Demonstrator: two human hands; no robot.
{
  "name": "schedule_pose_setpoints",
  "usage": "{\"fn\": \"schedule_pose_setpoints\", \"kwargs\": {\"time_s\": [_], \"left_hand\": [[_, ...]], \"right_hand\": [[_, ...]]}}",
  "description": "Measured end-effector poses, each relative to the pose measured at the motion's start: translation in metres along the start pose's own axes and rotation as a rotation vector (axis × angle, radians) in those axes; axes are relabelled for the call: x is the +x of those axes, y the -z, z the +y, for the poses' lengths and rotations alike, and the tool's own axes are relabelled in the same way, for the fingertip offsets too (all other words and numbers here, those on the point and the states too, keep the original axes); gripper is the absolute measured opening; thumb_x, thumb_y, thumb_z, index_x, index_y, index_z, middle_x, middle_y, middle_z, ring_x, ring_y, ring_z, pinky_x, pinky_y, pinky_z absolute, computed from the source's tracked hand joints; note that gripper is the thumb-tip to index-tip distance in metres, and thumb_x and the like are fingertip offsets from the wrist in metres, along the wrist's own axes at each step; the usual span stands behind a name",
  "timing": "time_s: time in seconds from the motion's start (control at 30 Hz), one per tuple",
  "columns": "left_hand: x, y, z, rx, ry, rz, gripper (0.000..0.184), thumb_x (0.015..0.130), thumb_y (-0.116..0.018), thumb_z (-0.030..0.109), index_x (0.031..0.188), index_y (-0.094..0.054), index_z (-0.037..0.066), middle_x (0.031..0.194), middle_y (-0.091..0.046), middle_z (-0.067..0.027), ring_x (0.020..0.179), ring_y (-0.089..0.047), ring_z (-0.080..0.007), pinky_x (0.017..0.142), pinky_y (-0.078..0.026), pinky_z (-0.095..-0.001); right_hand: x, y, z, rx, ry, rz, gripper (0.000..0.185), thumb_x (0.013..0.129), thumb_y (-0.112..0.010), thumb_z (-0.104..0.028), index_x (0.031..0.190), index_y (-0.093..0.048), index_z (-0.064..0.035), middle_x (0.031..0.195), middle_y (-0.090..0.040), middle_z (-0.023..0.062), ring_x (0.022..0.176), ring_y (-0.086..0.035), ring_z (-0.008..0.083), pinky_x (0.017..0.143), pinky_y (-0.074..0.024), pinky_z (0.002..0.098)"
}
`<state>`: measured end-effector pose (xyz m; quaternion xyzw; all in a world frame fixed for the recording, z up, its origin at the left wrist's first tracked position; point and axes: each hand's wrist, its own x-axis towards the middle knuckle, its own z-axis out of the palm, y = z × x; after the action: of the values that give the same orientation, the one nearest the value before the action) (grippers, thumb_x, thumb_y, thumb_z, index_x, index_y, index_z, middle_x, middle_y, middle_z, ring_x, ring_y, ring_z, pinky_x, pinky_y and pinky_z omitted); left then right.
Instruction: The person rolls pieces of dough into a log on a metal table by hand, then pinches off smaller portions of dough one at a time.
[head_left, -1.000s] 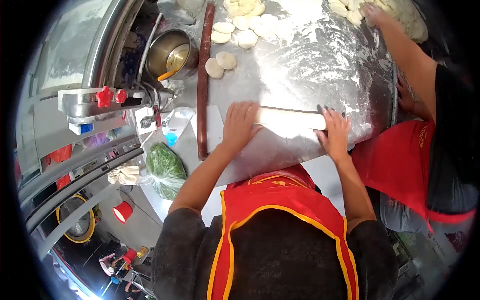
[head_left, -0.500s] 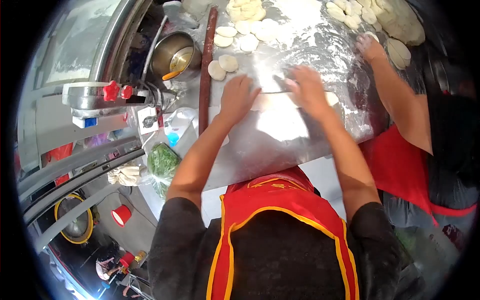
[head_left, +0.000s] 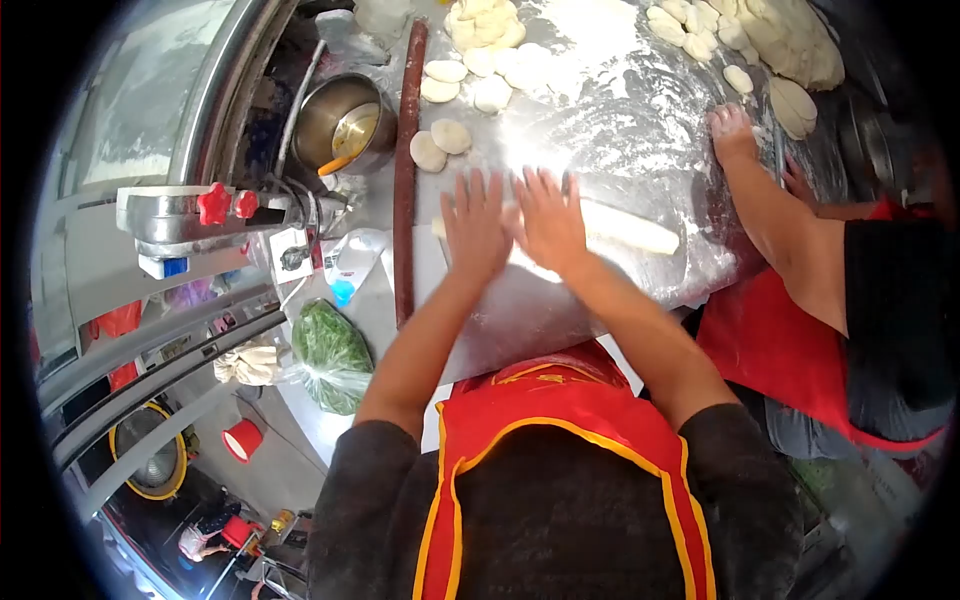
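A long pale roll that looks like dough [head_left: 628,230] lies across the floured metal table [head_left: 530,320]. My left hand [head_left: 477,228] rests palm down over its left part, fingers stretched out and spread. Beside it, my right hand [head_left: 549,222] is flat over the middle of the roll, fingers also apart, the thumbs of both hands close together. Both palms hide part of the roll, while its right end shows. Two round dough pieces [head_left: 440,145] sit just beyond my left hand. To the left lies a long dark red-brown rod [head_left: 407,170].
A metal pot [head_left: 345,125] with an orange-handled utensil stands at the left. A bag of greens [head_left: 332,355] is on the near left corner. More dough pieces [head_left: 485,25] and a large dough mass [head_left: 790,45] lie at the back. A co-worker's hand [head_left: 734,132] rests on the table's right side.
My right hand has moved left, closer to my left hand. The pale roll now lies slanted, its right end nearer me. The co-worker's hand has come away from a small dough piece.
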<state>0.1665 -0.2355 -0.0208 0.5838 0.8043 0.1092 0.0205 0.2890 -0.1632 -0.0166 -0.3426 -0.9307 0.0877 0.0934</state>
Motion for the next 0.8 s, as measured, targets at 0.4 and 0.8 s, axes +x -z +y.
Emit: {"fn": "schedule_pose_setpoints", "kwargs": {"time_s": [0.4, 0.8], "left_hand": [[-0.092, 0.032, 0.013, -0.213, -0.198, -0.118, 0.059, 0.09, -0.06, 0.031, 0.143, -0.041, 0.012, 0.149, -0.036, -0.0147, 0.14, -0.026, -0.0408, 0.111, -0.02, -0.0612], [-0.008, 0.022, 0.006, -0.261, -0.286, -0.069, 0.075, 0.066, -0.08, 0.041, 0.128, -0.052, 0.01, 0.119, -0.054, -0.0102, 0.111, -0.05, -0.0307, 0.094, -0.038, -0.0446]], "right_hand": [[-0.101, 0.064, 0.024, 0.181, -0.037, -0.205, 0.061, 0.091, -0.054, -0.042, 0.144, -0.042, -0.0151, 0.148, -0.038, 0.0125, 0.138, -0.032, 0.0349, 0.112, -0.0133, 0.0619], [-0.051, 0.054, 0.122, -0.079, -0.214, -0.036, 0.055, 0.096, -0.047, -0.044, 0.141, -0.044, -0.0132, 0.149, -0.037, 0.0122, 0.138, -0.032, 0.0338, 0.114, -0.0146, 0.058]]}}
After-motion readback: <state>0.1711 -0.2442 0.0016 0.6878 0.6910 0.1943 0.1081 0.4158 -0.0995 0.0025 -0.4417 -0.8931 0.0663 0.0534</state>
